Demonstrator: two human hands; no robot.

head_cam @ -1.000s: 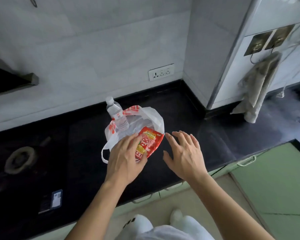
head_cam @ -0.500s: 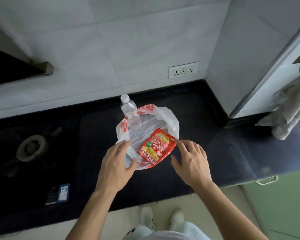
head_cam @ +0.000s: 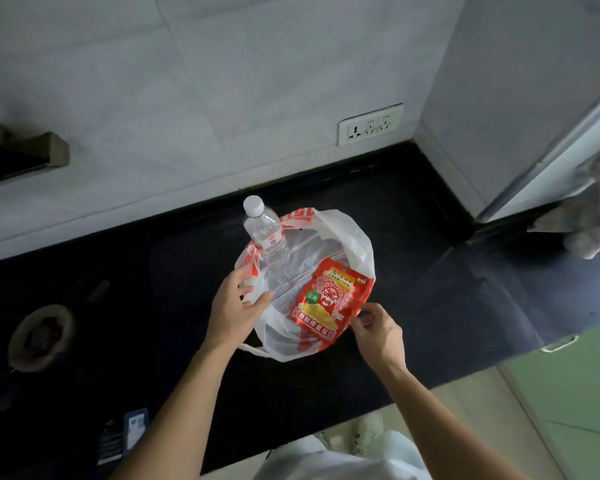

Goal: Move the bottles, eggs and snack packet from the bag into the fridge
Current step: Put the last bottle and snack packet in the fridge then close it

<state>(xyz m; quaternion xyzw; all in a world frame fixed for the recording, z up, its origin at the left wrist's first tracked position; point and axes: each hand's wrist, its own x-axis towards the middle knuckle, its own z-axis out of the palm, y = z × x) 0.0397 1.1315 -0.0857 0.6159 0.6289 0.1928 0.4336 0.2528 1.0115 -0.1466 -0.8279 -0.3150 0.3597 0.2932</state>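
We see the white plastic bag (head_cam: pixel 343 237) on the black counter (head_cam: pixel 447 289). Our L hand (head_cam: pixel 231 315) pinches its left rim btw thumb and fingers. The water bottle (head_cam: pixel 265 230) stands upright at the bag's back-left, cap on. The red snack packet (head_cam: pixel 328 299) lies tilted over the bag's front-right. Our R hand (head_cam: pixel 378 336) has fingers curled at the packet's lower-right corner; we can't tell if it grips. A gas burner (head_cam: pixel 39 336) sits far left, a wall socket (head_cam: pixel 370 123) behind
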